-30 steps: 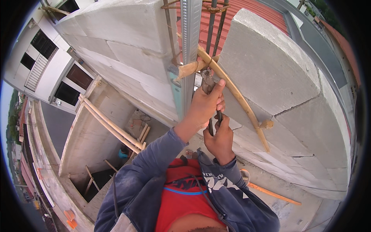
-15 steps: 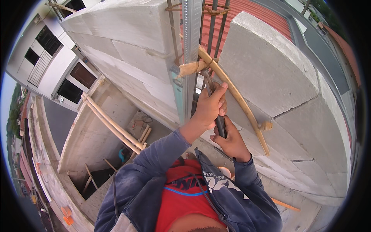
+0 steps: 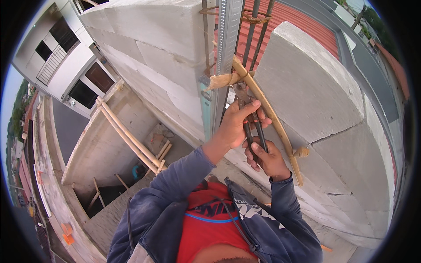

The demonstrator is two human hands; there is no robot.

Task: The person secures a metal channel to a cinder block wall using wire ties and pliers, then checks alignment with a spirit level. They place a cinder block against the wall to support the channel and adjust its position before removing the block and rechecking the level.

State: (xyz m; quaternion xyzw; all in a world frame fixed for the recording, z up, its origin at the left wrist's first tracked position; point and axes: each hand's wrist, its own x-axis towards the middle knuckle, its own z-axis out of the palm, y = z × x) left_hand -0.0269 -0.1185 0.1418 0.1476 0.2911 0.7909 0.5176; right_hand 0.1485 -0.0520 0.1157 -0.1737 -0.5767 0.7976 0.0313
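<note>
A pair of pincers [image 3: 240, 93] with dark handles is in both my hands, its metal jaws up against the joint where a short wooden piece [image 3: 221, 81] crosses a long wooden strip [image 3: 268, 107]. My left hand [image 3: 234, 120] is closed around the handles just below the jaws. Lower down, my right hand [image 3: 271, 158] grips the handle ends, which stand apart. Any wire in the jaws is too small to make out. Left of the joint, a perforated metal channel [image 3: 226, 48] stands upright beside a teal strip [image 3: 206, 114].
Grey block walls [image 3: 320, 74] rise on both sides of the vertical steel bars [image 3: 252, 37]. A red corrugated roof [image 3: 302, 24] lies beyond. At left, wooden poles [image 3: 127, 133] span a lower recess with a dark opening [image 3: 103, 197].
The pincers' handles have spread apart, and my right hand has shifted slightly right with them. The whole view has moved a little.
</note>
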